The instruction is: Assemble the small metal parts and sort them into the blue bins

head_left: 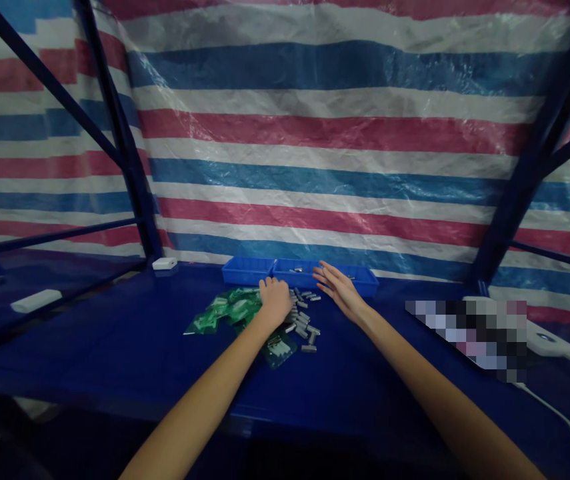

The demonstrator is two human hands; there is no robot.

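My left hand (275, 300) is over the pile, between green plastic packets (237, 308) and small metal cylinders (302, 320). Its fingers are curled, and whatever they hold, if anything, is hidden. My right hand (339, 288) is held at the front side of a blue tray (371, 283), fingers spread and holding nothing. A few small metal pieces (297, 270) lie in that tray. Nearer to me than my left hand is a clear packet (279, 350) with white and metal parts inside.
Another blue tray (247, 270) stands at the back left of the pile. White boxes (165, 263) sit at the left. A pixelated flat device (469, 337) and a white device (549, 339) with a cable lie at the right. Blue posts (515, 167) flank the table (129, 340).
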